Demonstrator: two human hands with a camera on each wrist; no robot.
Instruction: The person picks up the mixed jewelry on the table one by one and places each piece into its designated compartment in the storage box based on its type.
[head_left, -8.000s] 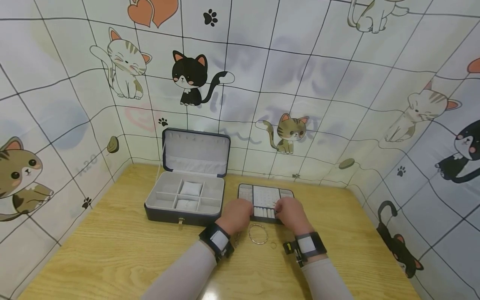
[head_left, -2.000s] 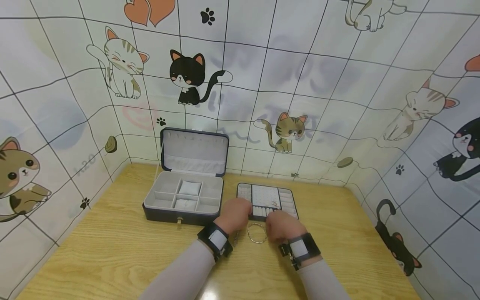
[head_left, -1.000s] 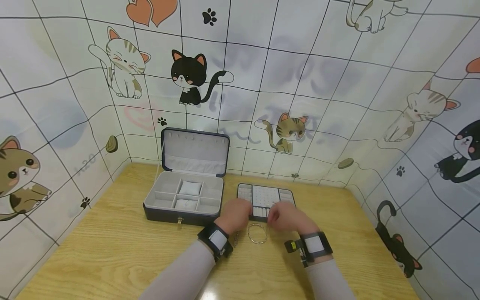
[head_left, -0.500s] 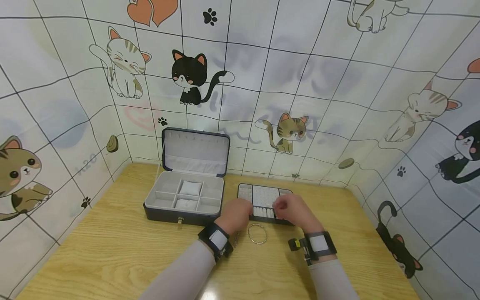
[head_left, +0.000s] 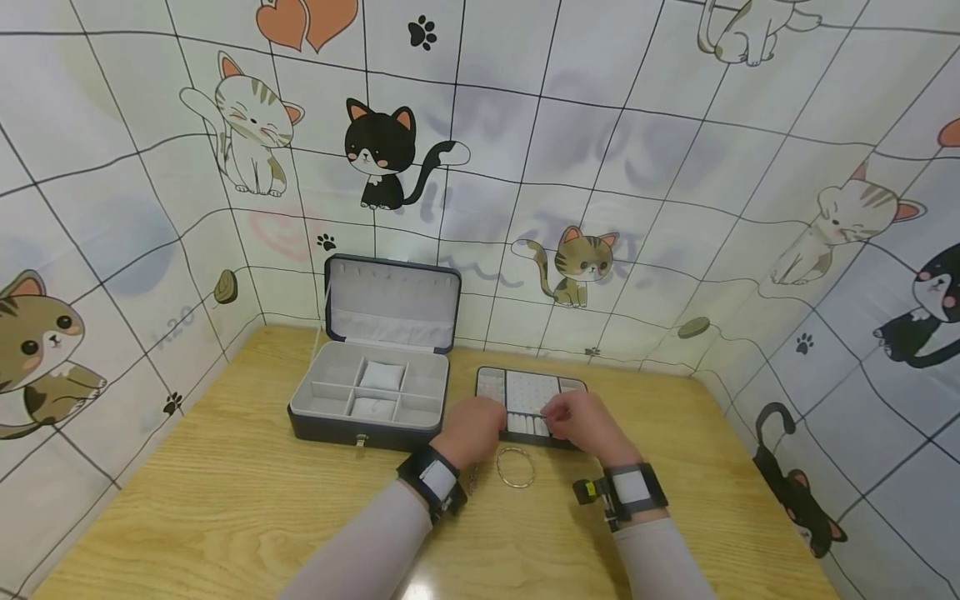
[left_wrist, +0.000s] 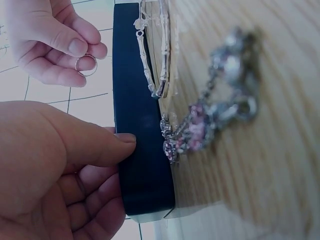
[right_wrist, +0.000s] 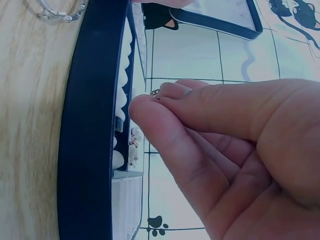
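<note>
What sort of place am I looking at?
Likely an indoor tabletop corner, the wider room unseen: a yellowish wood-grain table, white grid-lined wall covering with cartoon-cat print, and an open navy rectangular jewellery box.

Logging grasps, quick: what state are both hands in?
Left hand: closed on the jewelry tray, thumb on its side.
Right hand: closed, pinching a thin ring.

Shiny metal ring [left_wrist: 88, 75], metallic bangle [left_wrist: 145, 65], smooth tray [left_wrist: 142, 125], glossy wood-grained table [head_left: 225, 500]

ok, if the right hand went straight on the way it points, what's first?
Likely the tray, around its white ring rolls; the right hand's height above it is unclear.
</note>
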